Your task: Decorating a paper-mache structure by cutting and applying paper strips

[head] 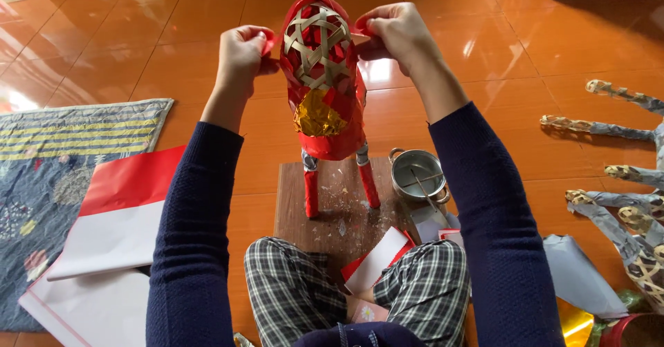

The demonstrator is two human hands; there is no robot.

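Orange floor tiles [526, 57] surrounded a wooden board [294, 209] where the woven bamboo animal frame [322, 84] stood; the left hand [242, 53] and right hand [393, 32] each pinched its red paper covering [330, 136].

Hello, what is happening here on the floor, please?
A person sits on an orange tiled floor and works on a woven animal figure partly covered in red paper. The left hand and the right hand each pinch a red paper piece at the sides of its head. The figure stands on a wooden board, beside a small metal pot. Red and white paper sheets lie to the left.
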